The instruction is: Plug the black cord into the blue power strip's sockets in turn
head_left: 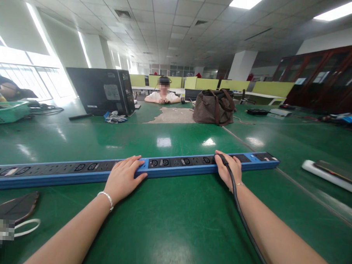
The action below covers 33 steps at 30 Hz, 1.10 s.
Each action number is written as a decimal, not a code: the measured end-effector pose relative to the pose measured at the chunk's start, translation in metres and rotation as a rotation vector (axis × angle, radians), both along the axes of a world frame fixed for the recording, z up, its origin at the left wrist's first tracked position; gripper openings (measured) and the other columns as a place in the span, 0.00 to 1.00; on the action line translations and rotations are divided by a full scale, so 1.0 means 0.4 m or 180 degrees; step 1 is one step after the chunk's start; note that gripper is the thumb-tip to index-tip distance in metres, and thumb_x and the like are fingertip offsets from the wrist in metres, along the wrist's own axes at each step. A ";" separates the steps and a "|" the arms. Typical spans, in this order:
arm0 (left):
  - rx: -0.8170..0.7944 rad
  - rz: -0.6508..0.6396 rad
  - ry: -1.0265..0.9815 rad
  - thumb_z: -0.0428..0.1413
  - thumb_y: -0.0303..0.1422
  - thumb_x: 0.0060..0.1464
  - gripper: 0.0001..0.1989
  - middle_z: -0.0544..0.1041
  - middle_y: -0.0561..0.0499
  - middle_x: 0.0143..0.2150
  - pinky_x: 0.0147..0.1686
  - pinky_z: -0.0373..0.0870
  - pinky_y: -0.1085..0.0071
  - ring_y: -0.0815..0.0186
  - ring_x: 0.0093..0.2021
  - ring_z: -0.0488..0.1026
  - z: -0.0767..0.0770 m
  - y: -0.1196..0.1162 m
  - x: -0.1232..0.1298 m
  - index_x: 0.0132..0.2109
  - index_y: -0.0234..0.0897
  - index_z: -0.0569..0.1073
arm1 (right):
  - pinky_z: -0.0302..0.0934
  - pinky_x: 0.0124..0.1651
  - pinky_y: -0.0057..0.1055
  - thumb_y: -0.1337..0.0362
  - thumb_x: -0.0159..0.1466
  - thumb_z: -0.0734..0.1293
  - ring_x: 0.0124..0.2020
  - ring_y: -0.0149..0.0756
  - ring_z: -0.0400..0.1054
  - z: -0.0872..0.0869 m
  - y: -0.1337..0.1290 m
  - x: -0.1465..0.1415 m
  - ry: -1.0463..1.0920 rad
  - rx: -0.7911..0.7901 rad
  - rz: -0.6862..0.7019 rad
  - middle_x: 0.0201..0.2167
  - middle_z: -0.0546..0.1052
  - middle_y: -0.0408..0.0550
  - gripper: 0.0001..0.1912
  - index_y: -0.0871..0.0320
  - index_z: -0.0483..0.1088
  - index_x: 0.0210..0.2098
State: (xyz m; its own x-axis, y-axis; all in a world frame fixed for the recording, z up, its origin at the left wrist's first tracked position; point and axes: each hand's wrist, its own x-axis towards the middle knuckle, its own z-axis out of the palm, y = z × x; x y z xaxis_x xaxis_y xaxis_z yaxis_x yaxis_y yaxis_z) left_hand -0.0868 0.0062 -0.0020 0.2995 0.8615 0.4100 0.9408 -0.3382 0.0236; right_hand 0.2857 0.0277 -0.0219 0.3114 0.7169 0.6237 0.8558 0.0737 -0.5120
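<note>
A long blue power strip (174, 171) with black sockets lies across the green table. My left hand (124, 174) grips it near its middle, fingers over the top and thumb along the near side. Further right, my right hand (231, 169) is closed around a black plug (220, 159) at one of the sockets. How deep the plug sits is hidden by the fingers. From it a black cable (239, 212) runs down along my right forearm to the bottom edge.
A phone (18, 208) lies front left. At right is a white bar-shaped object (331, 175) with a dark phone-like slab. Behind are a green basket (10, 113), black computer case (102, 91), gloves (115, 117) and brown bag (213, 108). A person (163, 94) sits opposite.
</note>
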 end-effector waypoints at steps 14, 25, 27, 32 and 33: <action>0.0002 -0.0009 -0.0063 0.49 0.45 0.55 0.21 0.69 0.45 0.59 0.56 0.62 0.55 0.55 0.59 0.66 -0.003 0.001 -0.003 0.52 0.41 0.70 | 0.46 0.61 0.48 0.53 0.62 0.58 0.56 0.44 0.64 -0.002 -0.006 0.006 -0.0326 -0.0165 -0.0085 0.48 0.77 0.47 0.19 0.51 0.74 0.46; 0.0004 -0.0005 0.0017 0.49 0.46 0.55 0.22 0.70 0.44 0.59 0.55 0.63 0.54 0.54 0.58 0.67 0.001 0.001 -0.003 0.51 0.40 0.70 | 0.60 0.54 0.35 0.52 0.63 0.56 0.47 0.39 0.70 0.066 -0.016 0.090 0.1400 0.0839 -0.0024 0.42 0.79 0.51 0.23 0.59 0.75 0.44; 0.0003 -0.0019 0.0021 0.49 0.46 0.55 0.21 0.70 0.45 0.59 0.55 0.63 0.55 0.54 0.57 0.67 0.001 0.002 -0.004 0.51 0.41 0.71 | 0.60 0.53 0.36 0.52 0.62 0.56 0.47 0.40 0.70 0.068 -0.018 0.138 0.1279 0.0707 -0.0154 0.42 0.79 0.51 0.23 0.59 0.75 0.43; -0.0010 -0.0009 0.0049 0.49 0.46 0.55 0.21 0.69 0.45 0.59 0.55 0.63 0.55 0.54 0.57 0.67 0.001 0.003 -0.005 0.51 0.42 0.71 | 0.59 0.53 0.40 0.52 0.61 0.58 0.47 0.44 0.70 0.049 -0.015 0.249 0.1095 0.0157 -0.0321 0.42 0.79 0.49 0.22 0.57 0.76 0.43; -0.0005 -0.0004 0.0059 0.48 0.46 0.55 0.21 0.69 0.45 0.59 0.55 0.63 0.55 0.54 0.57 0.67 0.000 0.003 -0.005 0.51 0.42 0.71 | 0.59 0.54 0.40 0.52 0.61 0.59 0.47 0.44 0.70 0.045 -0.014 0.263 0.1080 0.0077 -0.0311 0.42 0.79 0.49 0.22 0.57 0.76 0.43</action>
